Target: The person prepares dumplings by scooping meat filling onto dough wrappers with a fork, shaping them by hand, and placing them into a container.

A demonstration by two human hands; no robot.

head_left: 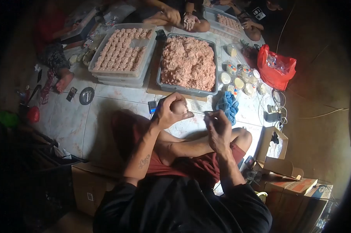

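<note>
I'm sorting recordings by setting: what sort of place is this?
Probably an improvised food-preparation room: a gray tub heaped with pinkish paste, a clear plastic tray holding rows of pink mounds, and a tiled floor serving as workspace.

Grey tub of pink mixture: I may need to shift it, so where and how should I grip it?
Likely take the grey tub by its left and right rims together, coming from outside: those edges stand exposed, while pink mixture is heaped inside.

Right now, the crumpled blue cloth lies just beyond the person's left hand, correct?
Not quite: the head view shows the crumpled blue cloth lying just beyond the person's right hand, not the left hand.
</note>
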